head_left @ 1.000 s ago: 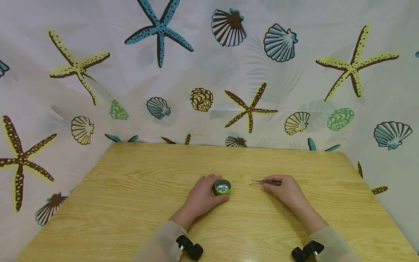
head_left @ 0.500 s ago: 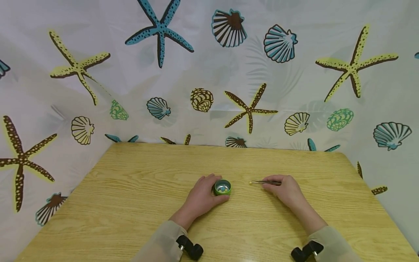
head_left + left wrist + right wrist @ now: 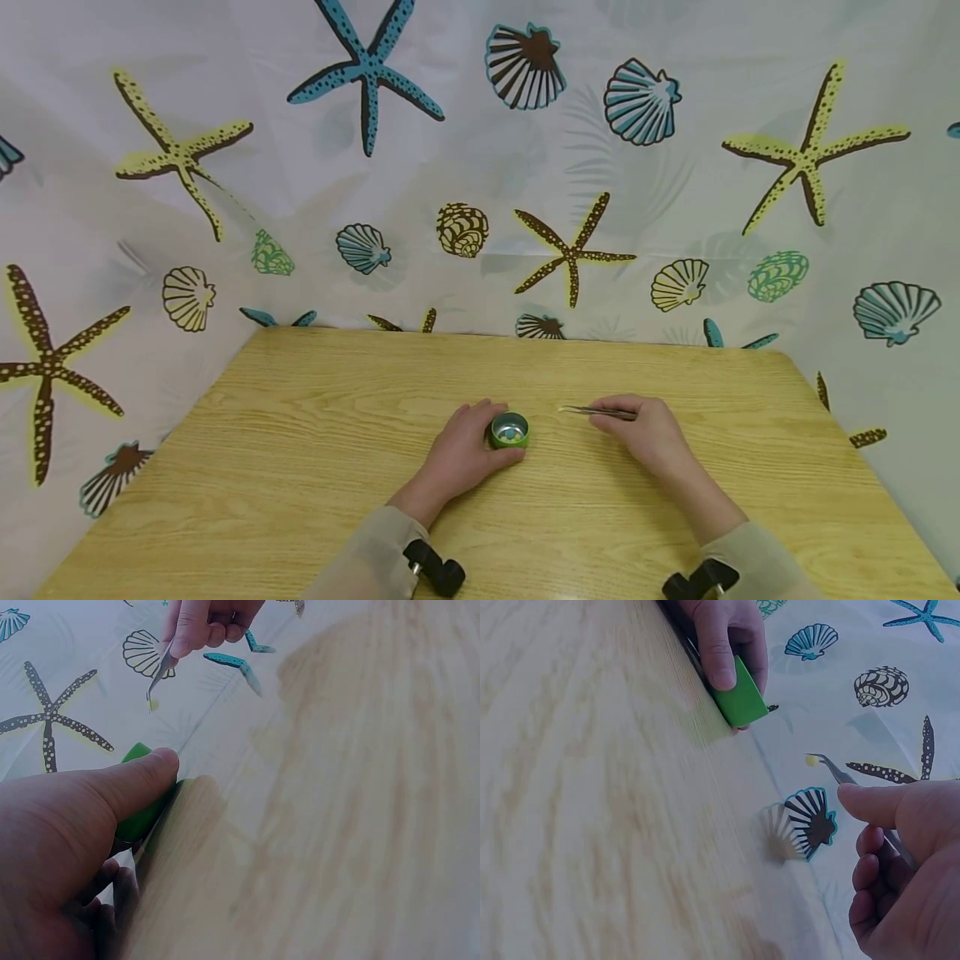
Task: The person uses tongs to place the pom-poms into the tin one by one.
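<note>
My left hand (image 3: 459, 450) grips a small green round tin (image 3: 510, 431) that stands upright on the table, thumb on the near side. Inside its silvery interior lie several small blue and yellow pieces. To the right, my right hand (image 3: 647, 433) pinches a pair of metal tweezers (image 3: 603, 412) between thumb and fingers. The tweezers' bent tips hold a small yellow piece (image 3: 811, 760), raised off the table and apart from the tin. In the left wrist view, the thumb presses the green wall of the tin (image 3: 139, 817).
A wood-grain table (image 3: 315, 467) lies under both hands. Behind it and at its sides hangs a white cloth (image 3: 420, 283) printed with starfish and shells. Each sleeve carries a black wrist mount (image 3: 435, 568).
My right hand has lifted slightly and moved left, bringing the tweezers and the yellow piece up and nearer the tin. The left hand and the tin have stayed in place.
</note>
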Tool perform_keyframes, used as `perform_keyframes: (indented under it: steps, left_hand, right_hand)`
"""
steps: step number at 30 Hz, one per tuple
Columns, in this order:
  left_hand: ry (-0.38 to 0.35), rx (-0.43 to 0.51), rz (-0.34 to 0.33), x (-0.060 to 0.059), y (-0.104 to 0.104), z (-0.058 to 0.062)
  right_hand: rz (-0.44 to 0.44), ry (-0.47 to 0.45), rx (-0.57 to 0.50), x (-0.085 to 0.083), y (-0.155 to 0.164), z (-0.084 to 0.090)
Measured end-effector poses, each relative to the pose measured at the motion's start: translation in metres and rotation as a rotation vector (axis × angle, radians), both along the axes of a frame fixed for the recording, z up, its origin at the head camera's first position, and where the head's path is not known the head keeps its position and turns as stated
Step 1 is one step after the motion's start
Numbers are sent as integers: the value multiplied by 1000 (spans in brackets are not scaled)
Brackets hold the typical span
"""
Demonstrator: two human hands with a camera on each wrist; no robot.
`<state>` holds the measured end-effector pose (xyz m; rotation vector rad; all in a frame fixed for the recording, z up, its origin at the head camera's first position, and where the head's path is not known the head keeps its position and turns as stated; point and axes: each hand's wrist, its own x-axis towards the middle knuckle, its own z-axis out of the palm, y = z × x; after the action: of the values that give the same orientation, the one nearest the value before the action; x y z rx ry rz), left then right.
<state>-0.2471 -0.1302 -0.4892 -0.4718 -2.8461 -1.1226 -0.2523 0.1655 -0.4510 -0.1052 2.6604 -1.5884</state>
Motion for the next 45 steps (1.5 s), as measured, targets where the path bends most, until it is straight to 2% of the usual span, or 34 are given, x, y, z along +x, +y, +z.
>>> perform_keyframes:
  steps: [13, 19, 25, 45]
  left_hand:
    - [-13, -10, 14, 0, 1, 1]
    - [-19, 1, 11, 2, 0, 2]
    - [-18, 3, 12, 2, 0, 2]
    - [-9, 6, 6, 1, 0, 2]
  right_hand:
    - [54, 47, 4, 5, -24, 9]
    - [70, 61, 19, 7, -36, 7]
    - [86, 44, -9, 8, -43, 4]
    - [101, 42, 21, 5, -48, -4]
